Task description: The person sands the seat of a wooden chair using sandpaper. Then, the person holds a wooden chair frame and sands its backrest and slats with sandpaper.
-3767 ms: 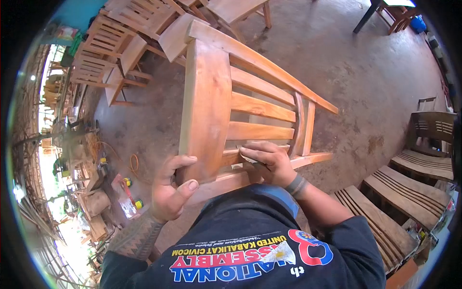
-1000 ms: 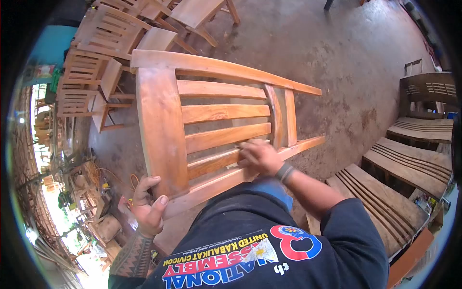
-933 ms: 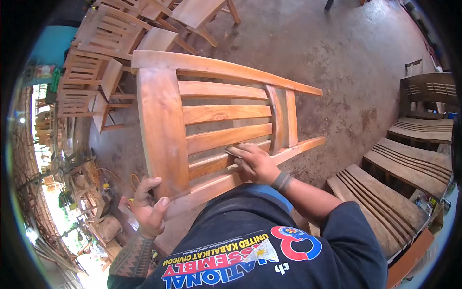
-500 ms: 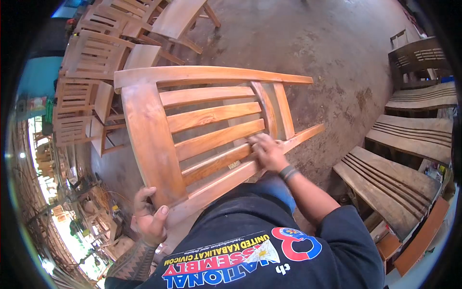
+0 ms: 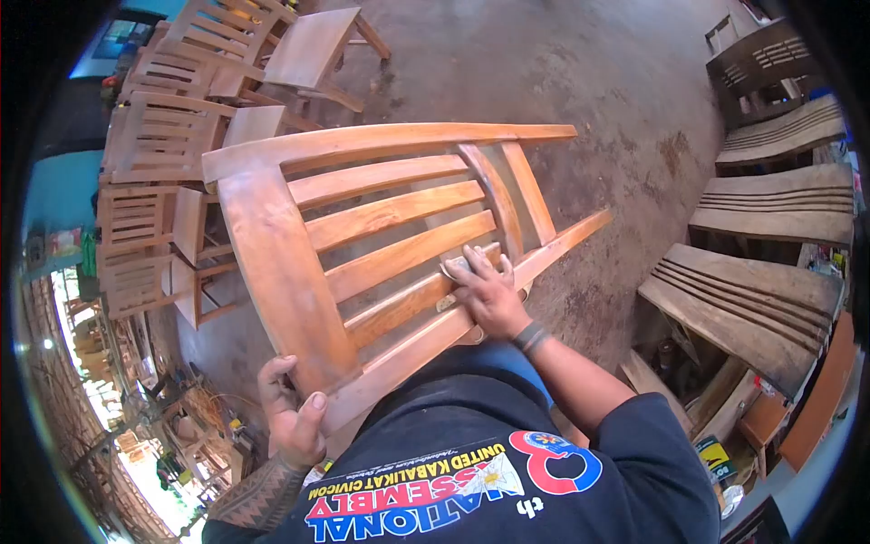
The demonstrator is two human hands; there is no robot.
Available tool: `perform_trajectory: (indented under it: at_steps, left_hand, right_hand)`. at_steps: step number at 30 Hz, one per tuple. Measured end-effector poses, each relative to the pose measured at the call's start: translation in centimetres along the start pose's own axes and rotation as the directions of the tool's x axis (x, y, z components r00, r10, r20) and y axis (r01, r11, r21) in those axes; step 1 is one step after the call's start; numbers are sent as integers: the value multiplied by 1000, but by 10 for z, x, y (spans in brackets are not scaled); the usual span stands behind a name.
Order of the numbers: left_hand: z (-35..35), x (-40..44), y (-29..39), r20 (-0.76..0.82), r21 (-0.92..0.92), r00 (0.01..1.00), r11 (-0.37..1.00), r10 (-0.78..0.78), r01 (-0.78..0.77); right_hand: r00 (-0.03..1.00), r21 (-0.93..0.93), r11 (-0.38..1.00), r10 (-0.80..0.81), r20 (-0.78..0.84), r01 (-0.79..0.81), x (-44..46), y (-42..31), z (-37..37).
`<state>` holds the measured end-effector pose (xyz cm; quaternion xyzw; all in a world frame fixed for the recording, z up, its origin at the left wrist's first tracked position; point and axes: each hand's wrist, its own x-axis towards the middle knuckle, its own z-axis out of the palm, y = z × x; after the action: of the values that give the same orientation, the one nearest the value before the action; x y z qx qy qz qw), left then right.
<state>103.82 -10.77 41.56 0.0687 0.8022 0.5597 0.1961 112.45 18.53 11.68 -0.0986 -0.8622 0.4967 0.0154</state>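
A slatted wooden chair back frame (image 5: 281, 258) lies across the person's lap, its wide end at the left and its narrow legs pointing right. My left hand (image 5: 294, 412) grips the near corner of the wide end, thumb on top and fingers around the edge. My right hand (image 5: 489, 290) is on the slat nearest the body (image 5: 399, 308), close to the curved crosspiece (image 5: 494, 195). Under its fingers is a small pale piece, perhaps sandpaper, pressed on the wood.
Several unfinished wooden chairs (image 5: 313, 50) stand at the upper left. Dark, grooved wooden seats (image 5: 743, 313) line the right side. An orange-brown board (image 5: 820, 390) leans at the lower right. Tools and wood scraps lie at the lower left on the concrete floor (image 5: 507, 82).
The view has turned, and the frame now sits rotated, its right end higher. My right hand has moved along the near slat. My left hand keeps its hold on the corner.
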Motion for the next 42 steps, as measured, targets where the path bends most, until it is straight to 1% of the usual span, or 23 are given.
perform_trajectory:
  at_steps: [1,2,5,6,9,10,13,15,17,19,20,23,24,25,27,29,30,33,34,37,38,41,42]
  left_hand:
    - [-2,1,-3,9,19,1000,1000,19,-19]
    - [-6,2,-9,17,37,999,998,40,-41]
    - [-6,6,-14,26,5,999,999,40,-40]
    - [-7,5,-13,29,-17,999,1000,17,-17]
    - [-3,7,-11,20,13,999,999,38,-39]
    - [-3,6,-12,20,0,999,999,44,-44]
    - [-4,8,-14,13,-23,998,998,61,-61]
    - [-6,5,-15,10,-23,998,998,57,-56]
    - [-5,6,-14,24,-55,998,997,52,-51]
    - [-5,8,-13,32,-58,998,997,56,-54]
    - [-4,7,-12,38,-46,998,998,55,-53]
    - [-5,8,-10,47,-24,997,998,54,-53]
    - [-5,6,-10,48,-15,998,999,44,-43]
    - [-2,6,-8,42,-24,998,999,38,-37]
    - [1,7,-3,31,-33,999,999,27,-26]
    - [1,7,-2,43,-32,999,999,15,-13]
    - [1,7,-1,44,-32,999,999,8,-7]
    - [2,6,4,48,-16,999,1000,21,-21]
    - [2,5,5,42,-7,999,1000,12,-12]
    - [6,6,10,37,-11,999,1000,-8,8]
    - [7,6,13,43,-26,999,999,-24,25]
    - [10,5,21,56,-21,998,999,-31,33]
    - [9,5,22,56,-8,998,999,-33,33]
  right_hand:
    - [999,-1,1000,-30,41,30,3,11,-4]
    - [998,81,996,42,-53,-38,5,35,5]
    - [991,-1,991,133,-35,-133,3,0,9]
    - [1000,16,1000,13,9,-13,-1,-20,5]
    - [993,-46,997,-64,102,69,6,6,-1]
    - [995,77,992,100,3,-100,11,8,-4]
    - [971,-18,985,169,-166,-174,8,-17,23]
    - [985,-3,998,-59,-160,60,0,-66,14]
    - [995,-23,996,-93,-38,92,2,-44,2]
    - [989,87,986,145,7,-145,16,17,0]
    - [967,83,986,158,-199,-144,14,39,14]
    - [981,-115,991,44,-186,-66,16,-23,14]
    - [984,-120,990,-94,-148,77,16,-44,11]
    - [990,-44,992,-124,-70,121,18,-77,-7]
    - [984,-60,982,-178,-26,176,24,-49,-10]
    - [998,-84,996,36,46,-32,34,6,-25]
    - [999,-146,988,46,6,-45,35,23,-32]
    - [934,73,995,42,354,-72,56,0,-80]
    - [966,209,977,-11,259,-45,53,-11,-88]
    - [939,-74,957,-289,-185,280,75,-26,-111]
    - [983,-77,987,-150,-101,143,75,-18,-108]
    - [974,-138,971,-210,-81,198,59,5,-33]
    - [997,-45,998,29,-78,-32,50,-26,-4]
